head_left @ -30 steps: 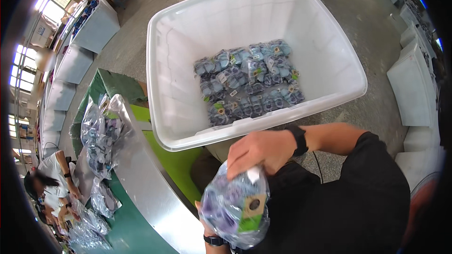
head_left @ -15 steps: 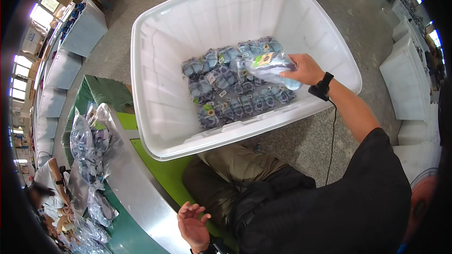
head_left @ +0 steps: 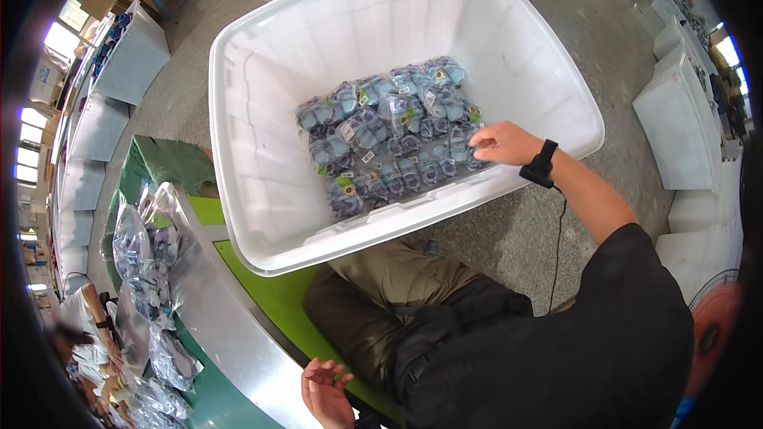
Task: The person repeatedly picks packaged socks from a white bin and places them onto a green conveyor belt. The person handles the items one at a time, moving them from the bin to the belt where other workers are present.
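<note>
A large white plastic bin (head_left: 262,222) stands in front of me. On its bottom lie rows of clear plastic bags holding blue-and-dark items that look like sandals (head_left: 364,129). My right hand (head_left: 509,144) is above the right end of these rows, its fingers a little bent and apart, with nothing seen in them. Close to its fingertips is a bagged pair (head_left: 445,103) lying on the pile. My left hand (head_left: 326,396) hangs palm up beside the metal table edge, empty, fingers loosely curled and apart.
At left, a metal-topped table (head_left: 230,326) bears more filled clear bags (head_left: 143,262). A person (head_left: 91,326) works beyond it. White bins (head_left: 131,56) line the left, and another white bin (head_left: 675,119) stands at right. A fan (head_left: 711,334) is at lower right.
My right hand has let go of the bagged pair, which now lies in the bin, and has moved slightly down. The left hand stays nearly in place.
</note>
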Demonstrator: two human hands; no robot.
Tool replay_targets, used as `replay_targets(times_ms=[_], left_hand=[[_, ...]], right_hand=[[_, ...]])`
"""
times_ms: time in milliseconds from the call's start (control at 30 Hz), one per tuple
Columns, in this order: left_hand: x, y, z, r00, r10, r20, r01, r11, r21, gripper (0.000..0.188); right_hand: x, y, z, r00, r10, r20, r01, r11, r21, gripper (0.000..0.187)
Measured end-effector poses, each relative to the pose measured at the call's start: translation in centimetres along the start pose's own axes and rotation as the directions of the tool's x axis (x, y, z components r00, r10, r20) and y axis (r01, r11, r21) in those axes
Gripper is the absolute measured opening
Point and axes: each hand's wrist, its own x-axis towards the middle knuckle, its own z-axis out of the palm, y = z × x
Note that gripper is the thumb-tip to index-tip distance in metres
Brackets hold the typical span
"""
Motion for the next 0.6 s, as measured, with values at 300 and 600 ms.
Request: replay_targets(times_ms=[300, 600], left_hand=[[-0.8, 3.7, -0.4, 0.974, 0.147, -0.174, -0.119, 0.979, 0.164, 0.032], [4.0, 9.1, -14.9, 0.744, 0.454, -0.491, -0.183, 0.844, 0.504, 0.05]], right_hand=[[-1.0, -8.8, 7.6, 0.895, -0.434, 0.104, 0.434, 0.9, 0.022, 0.03], [-1.5, -8.8, 13.9, 0.864, -0.401, -0.305, 0.385, 0.916, -0.112, 0.011]])
